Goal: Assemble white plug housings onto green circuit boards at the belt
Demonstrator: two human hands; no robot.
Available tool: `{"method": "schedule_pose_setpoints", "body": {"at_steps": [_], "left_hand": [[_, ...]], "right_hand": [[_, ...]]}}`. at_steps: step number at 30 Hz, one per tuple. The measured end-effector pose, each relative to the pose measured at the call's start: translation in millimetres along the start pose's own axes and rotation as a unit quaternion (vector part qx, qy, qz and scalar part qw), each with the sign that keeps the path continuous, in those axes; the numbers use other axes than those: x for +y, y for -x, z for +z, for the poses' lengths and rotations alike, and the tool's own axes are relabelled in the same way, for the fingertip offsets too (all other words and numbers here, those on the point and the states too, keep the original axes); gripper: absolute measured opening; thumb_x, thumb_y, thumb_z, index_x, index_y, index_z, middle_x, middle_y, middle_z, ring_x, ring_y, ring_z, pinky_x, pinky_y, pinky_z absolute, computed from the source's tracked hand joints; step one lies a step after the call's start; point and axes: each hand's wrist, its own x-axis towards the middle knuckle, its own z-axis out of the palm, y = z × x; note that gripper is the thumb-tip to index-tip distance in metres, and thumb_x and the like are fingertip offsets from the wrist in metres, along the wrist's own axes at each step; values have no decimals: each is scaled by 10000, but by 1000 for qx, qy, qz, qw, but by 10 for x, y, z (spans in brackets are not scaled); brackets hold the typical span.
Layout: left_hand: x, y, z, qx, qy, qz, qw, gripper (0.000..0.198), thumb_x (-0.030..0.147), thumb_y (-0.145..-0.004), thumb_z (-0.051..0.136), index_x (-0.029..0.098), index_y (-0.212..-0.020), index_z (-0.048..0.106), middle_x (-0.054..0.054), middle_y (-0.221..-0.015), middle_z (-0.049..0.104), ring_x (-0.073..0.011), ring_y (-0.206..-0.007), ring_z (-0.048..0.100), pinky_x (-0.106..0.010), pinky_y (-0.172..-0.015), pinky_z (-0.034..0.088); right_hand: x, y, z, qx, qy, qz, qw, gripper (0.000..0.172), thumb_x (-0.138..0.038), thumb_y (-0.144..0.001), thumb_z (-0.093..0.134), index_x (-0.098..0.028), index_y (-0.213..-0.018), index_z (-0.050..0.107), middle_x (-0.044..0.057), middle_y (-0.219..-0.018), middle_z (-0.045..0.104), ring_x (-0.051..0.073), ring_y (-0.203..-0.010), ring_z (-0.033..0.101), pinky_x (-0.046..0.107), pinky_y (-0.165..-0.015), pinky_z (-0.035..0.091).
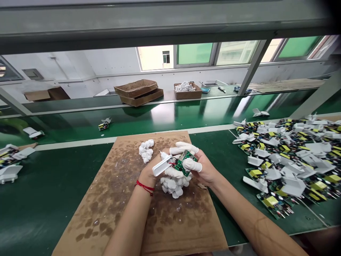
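Note:
Above the cardboard sheet (112, 199), both hands grip one green circuit board (183, 163). Thin wires join it to a white plastic piece (162, 165), which rests against my left hand (160, 160). White finger cots cover several fingertips on each hand. From the right side, my right hand (202, 165) presses its thumb on the board's face. Right under the hands lies a heap of white, soft-looking pieces (176, 186); its top is partly hidden by the fingers. A smaller white clump (146, 150) sits farther back on the cardboard.
Many circuit boards with white plastic parts (287, 156) cover the bench at right. More boards (13, 161) lie at left. Across the green belt (165, 115) are a few single pieces. A shelf behind holds cardboard trays (137, 90) and a box of white pieces (188, 93).

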Motion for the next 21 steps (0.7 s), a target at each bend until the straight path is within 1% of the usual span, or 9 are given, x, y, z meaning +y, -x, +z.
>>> {"method": "schedule_pose_setpoints", "body": {"at_steps": [3,6,9,12,14,17,19,21], "left_hand": [[51,5,15,-8,-28,-3,1000,731,348,-496,846,194,-1173,618,-109,-1232,607,-386,-1203,480,-473,-994,404],[72,25,15,-3,-58,-2,998,664,304,-525,830,209,-1153,635,-91,-1154,645,-359,-1175,509,-444,-966,431],[67,38,7,0,-63,-2,998,671,271,-517,831,227,-1156,631,-81,-1146,647,-332,-1155,529,-435,-972,430],[47,38,-9,1,-55,-6,998,690,274,-515,831,224,-1170,620,-85,-1170,635,-333,-1148,532,-446,-970,433],[25,34,-25,-2,-50,-9,999,690,303,-528,824,201,-1178,616,-103,-1167,637,-354,-1154,524,-455,-941,451],[-21,33,-52,-10,-30,-8,999,721,353,-528,821,180,-1193,603,-124,-1156,642,-369,-1165,516,-435,-893,486],[-48,35,-64,-7,-16,-12,1000,751,354,-515,826,194,-1209,588,-122,-1170,637,-354,-1155,530,-409,-880,501],[-60,38,-67,-1,-9,-19,1000,774,344,-506,830,203,-1223,575,-122,-1193,626,-340,-1138,547,-393,-877,508]], "right_hand": [[18,8,8,19,-6,12,1000,522,-251,-583,824,-237,-1080,668,52,-1061,706,225,-988,635,362,-875,491],[46,17,23,45,-15,27,999,512,-266,-548,837,-244,-1038,691,55,-1055,708,231,-949,643,364,-826,508],[59,15,33,54,-23,26,998,472,-264,-532,840,-244,-985,707,51,-1015,716,217,-884,647,349,-781,511],[48,3,46,54,-20,18,998,445,-273,-548,833,-239,-975,710,50,-955,725,182,-785,631,306,-712,500],[32,-6,59,56,-7,10,998,463,-298,-573,823,-236,-1015,702,44,-927,722,139,-672,586,268,-643,474],[5,-14,81,53,6,13,998,580,-367,-613,799,-227,-1154,645,29,-842,709,87,-509,449,229,-523,397],[-13,-17,94,43,-1,17,999,651,-416,-631,783,-222,-1225,599,23,-792,699,73,-466,372,213,-470,335],[-30,-20,103,37,-2,19,999,673,-426,-637,778,-225,-1248,580,28,-801,700,67,-456,327,207,-445,290]]}}
